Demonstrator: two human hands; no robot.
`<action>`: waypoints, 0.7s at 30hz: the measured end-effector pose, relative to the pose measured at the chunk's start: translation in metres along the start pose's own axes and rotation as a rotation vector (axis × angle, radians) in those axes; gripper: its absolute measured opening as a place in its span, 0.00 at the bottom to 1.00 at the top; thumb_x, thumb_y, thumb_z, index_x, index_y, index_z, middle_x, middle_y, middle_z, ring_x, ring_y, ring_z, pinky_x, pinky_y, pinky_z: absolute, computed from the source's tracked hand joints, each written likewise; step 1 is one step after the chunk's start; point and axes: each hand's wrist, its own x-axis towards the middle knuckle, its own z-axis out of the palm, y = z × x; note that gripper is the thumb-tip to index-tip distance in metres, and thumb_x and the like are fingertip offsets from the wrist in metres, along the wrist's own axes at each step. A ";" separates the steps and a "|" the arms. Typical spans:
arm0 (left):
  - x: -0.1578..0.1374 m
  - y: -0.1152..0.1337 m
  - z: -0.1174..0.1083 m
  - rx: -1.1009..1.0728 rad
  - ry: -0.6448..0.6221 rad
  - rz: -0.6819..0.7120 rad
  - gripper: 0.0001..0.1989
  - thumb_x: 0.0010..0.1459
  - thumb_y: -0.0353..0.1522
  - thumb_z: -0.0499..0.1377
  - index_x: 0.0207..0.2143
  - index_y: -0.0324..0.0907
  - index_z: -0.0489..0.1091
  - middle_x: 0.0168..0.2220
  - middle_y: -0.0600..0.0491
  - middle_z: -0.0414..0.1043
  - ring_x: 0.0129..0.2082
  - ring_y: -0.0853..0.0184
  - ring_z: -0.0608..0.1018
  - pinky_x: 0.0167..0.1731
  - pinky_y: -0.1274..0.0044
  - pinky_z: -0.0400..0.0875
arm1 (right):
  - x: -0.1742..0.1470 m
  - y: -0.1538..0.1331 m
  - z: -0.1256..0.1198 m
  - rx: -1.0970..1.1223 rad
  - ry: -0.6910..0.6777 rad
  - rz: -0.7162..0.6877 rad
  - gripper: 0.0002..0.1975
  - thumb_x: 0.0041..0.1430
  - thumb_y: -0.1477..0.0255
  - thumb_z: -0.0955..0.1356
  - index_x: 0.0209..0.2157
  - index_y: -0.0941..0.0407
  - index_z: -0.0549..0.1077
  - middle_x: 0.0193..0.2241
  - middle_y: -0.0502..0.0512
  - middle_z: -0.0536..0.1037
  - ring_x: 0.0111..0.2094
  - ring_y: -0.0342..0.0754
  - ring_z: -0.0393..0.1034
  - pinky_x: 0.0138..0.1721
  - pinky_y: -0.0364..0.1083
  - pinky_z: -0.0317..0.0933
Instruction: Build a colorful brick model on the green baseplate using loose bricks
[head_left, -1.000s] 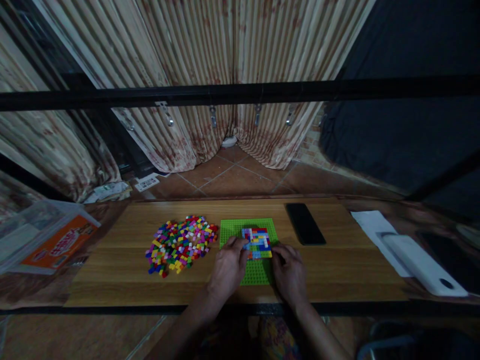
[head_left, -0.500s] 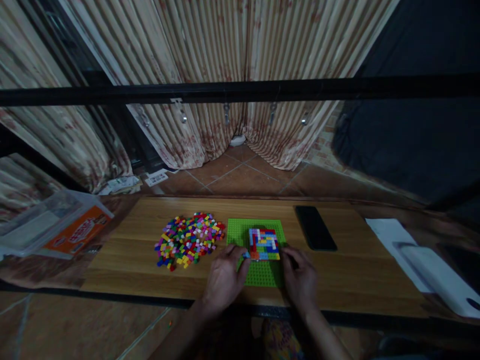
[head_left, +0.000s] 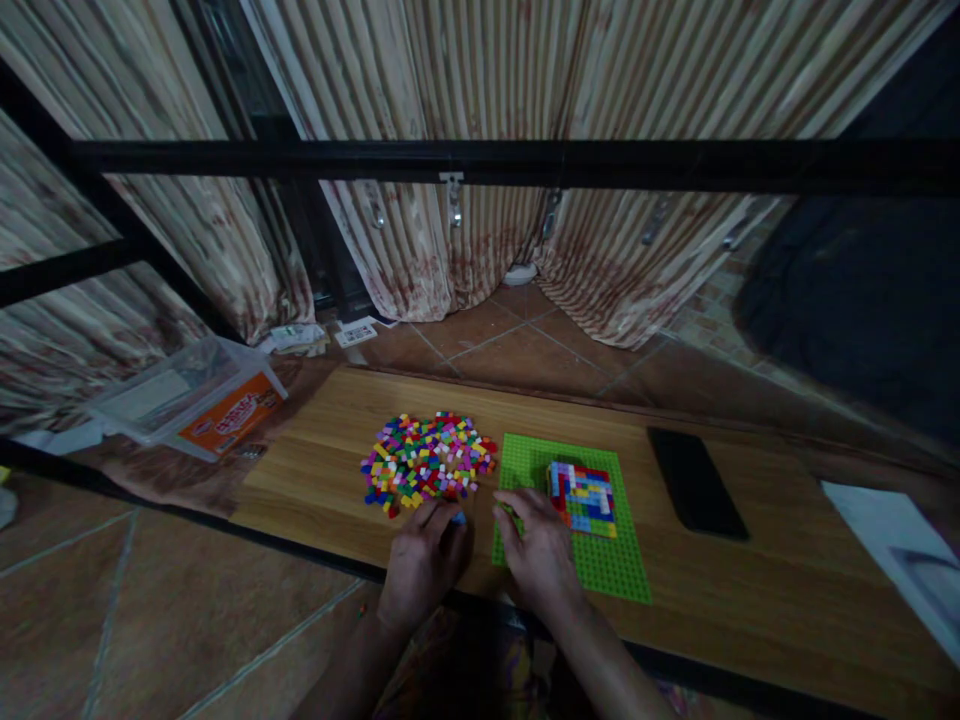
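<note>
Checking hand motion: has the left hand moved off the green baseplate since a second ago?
Yes. The left hand went left, off the green baseplate, toward the brick pile.

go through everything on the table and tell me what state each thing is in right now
left hand: at the pile's near edge, pinching a small blue brick.
right hand: resting on the green baseplate.
brick pile: loose, heaped.
brick block: assembled, on the baseplate.
phone: screen dark, flat.
plastic box: open.

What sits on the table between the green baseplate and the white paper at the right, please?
A black phone lies flat between the green baseplate and the white paper, seen in the head view.
</note>
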 end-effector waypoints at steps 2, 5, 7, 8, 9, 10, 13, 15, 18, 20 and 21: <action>0.000 0.000 0.002 -0.017 0.020 0.007 0.08 0.62 0.31 0.54 0.44 0.43 0.68 0.41 0.48 0.74 0.40 0.64 0.77 0.41 0.74 0.74 | 0.011 0.000 0.018 -0.031 -0.053 0.020 0.11 0.64 0.73 0.61 0.40 0.53 0.75 0.35 0.55 0.77 0.39 0.50 0.72 0.41 0.48 0.65; 0.000 0.001 0.003 -0.029 0.030 0.004 0.09 0.61 0.30 0.54 0.44 0.43 0.68 0.41 0.48 0.73 0.41 0.64 0.77 0.42 0.74 0.74 | 0.022 0.003 0.034 -0.099 -0.087 0.026 0.11 0.64 0.73 0.61 0.38 0.53 0.75 0.34 0.55 0.76 0.37 0.50 0.71 0.40 0.48 0.64; 0.000 0.001 0.004 -0.032 0.028 -0.006 0.10 0.61 0.30 0.54 0.45 0.43 0.68 0.41 0.48 0.73 0.40 0.65 0.77 0.42 0.74 0.74 | 0.026 0.004 0.039 -0.166 -0.092 0.017 0.10 0.63 0.73 0.62 0.36 0.53 0.75 0.33 0.55 0.76 0.36 0.50 0.70 0.38 0.47 0.63; 0.000 0.001 0.004 -0.034 0.029 -0.009 0.10 0.61 0.30 0.54 0.45 0.43 0.68 0.41 0.48 0.73 0.40 0.65 0.77 0.41 0.74 0.74 | 0.027 0.004 0.041 -0.201 -0.091 0.010 0.10 0.63 0.72 0.62 0.35 0.53 0.75 0.33 0.55 0.75 0.35 0.50 0.70 0.37 0.47 0.62; 0.000 0.001 0.004 -0.035 0.029 -0.011 0.10 0.61 0.31 0.54 0.45 0.43 0.68 0.41 0.48 0.73 0.40 0.64 0.77 0.41 0.74 0.74 | 0.028 0.004 0.042 -0.230 -0.090 0.002 0.10 0.63 0.72 0.62 0.34 0.52 0.75 0.33 0.55 0.75 0.35 0.50 0.70 0.36 0.47 0.62; 0.000 0.001 0.004 -0.036 0.030 -0.012 0.10 0.61 0.31 0.55 0.45 0.43 0.68 0.41 0.48 0.73 0.40 0.64 0.77 0.41 0.74 0.74 | 0.029 0.003 0.043 -0.251 -0.088 -0.002 0.10 0.63 0.72 0.62 0.33 0.52 0.75 0.32 0.55 0.75 0.35 0.50 0.69 0.35 0.46 0.61; 0.000 0.001 0.004 -0.032 0.036 -0.016 0.09 0.61 0.31 0.55 0.44 0.43 0.69 0.40 0.48 0.74 0.39 0.64 0.78 0.40 0.74 0.74 | 0.028 0.000 0.041 -0.226 -0.089 0.004 0.11 0.64 0.73 0.61 0.32 0.52 0.74 0.32 0.55 0.75 0.35 0.50 0.69 0.36 0.46 0.62; 0.000 0.001 0.004 -0.029 0.043 -0.014 0.10 0.61 0.31 0.55 0.45 0.44 0.69 0.41 0.48 0.74 0.39 0.64 0.78 0.40 0.74 0.74 | 0.024 -0.003 0.034 -0.131 -0.086 0.021 0.11 0.64 0.73 0.61 0.34 0.53 0.74 0.32 0.54 0.76 0.36 0.49 0.70 0.39 0.46 0.63; 0.001 0.000 0.005 -0.030 0.038 -0.007 0.10 0.62 0.32 0.54 0.45 0.44 0.69 0.41 0.48 0.74 0.39 0.64 0.78 0.40 0.74 0.74 | 0.011 -0.006 0.014 0.045 -0.038 0.088 0.10 0.64 0.71 0.61 0.36 0.53 0.74 0.33 0.53 0.77 0.34 0.47 0.72 0.37 0.45 0.66; 0.001 -0.001 0.005 -0.027 0.029 -0.010 0.10 0.62 0.33 0.54 0.45 0.44 0.69 0.41 0.49 0.74 0.39 0.64 0.78 0.39 0.74 0.75 | -0.001 -0.005 -0.005 0.104 0.020 0.153 0.10 0.63 0.69 0.62 0.36 0.53 0.75 0.33 0.53 0.78 0.33 0.46 0.74 0.34 0.44 0.67; 0.001 -0.001 0.005 -0.022 0.031 -0.012 0.09 0.62 0.33 0.54 0.45 0.44 0.69 0.41 0.49 0.74 0.38 0.64 0.78 0.38 0.74 0.75 | -0.007 -0.002 -0.016 0.108 0.048 0.173 0.10 0.63 0.68 0.63 0.37 0.53 0.75 0.34 0.53 0.79 0.34 0.47 0.75 0.35 0.44 0.68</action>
